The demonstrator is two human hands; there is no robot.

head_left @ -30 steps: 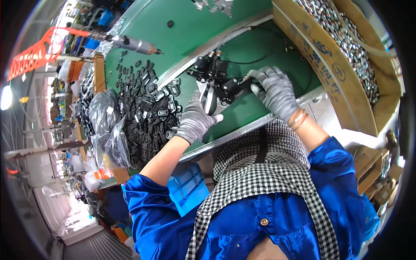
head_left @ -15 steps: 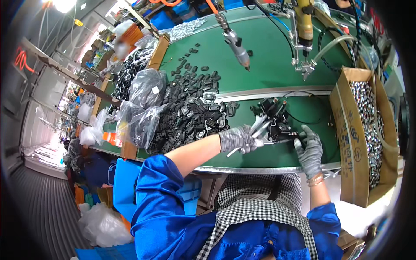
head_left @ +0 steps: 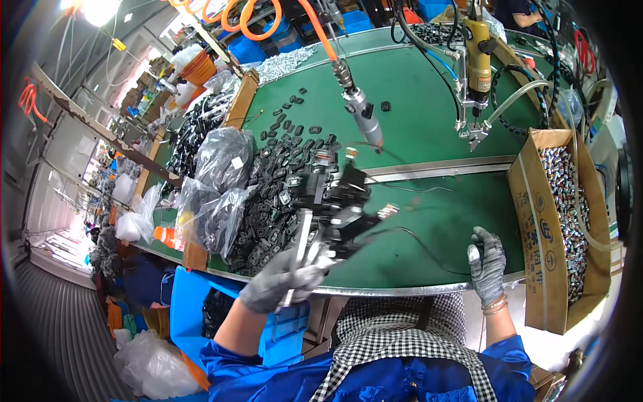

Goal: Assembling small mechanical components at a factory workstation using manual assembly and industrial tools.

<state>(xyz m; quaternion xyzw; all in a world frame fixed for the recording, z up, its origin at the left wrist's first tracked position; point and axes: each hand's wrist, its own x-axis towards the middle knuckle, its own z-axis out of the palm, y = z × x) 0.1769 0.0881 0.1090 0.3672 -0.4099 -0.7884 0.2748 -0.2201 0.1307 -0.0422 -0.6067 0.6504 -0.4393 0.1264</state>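
Observation:
My left hand, in a grey glove, grips a bundle of black parts with pale flat strips and trailing black wires. The bundle is raised over the table's front edge, beside the pile of small black parts, and motion blurs it. Its exact kind cannot be made out. Over the green table's front edge, left of the cardboard box, my gloved right hand is held with its fingers apart and nothing in them.
At the right stands a cardboard box of small metal parts. A driver tool hangs from an orange coiled hose; a yellow tool is on a stand. Clear plastic bags lie left. A blue crate sits below the table edge.
My left hand has picked the bundle up off the table and swung it left and nearer me. My right hand has drawn slightly back toward me. The whole view has shifted a little.

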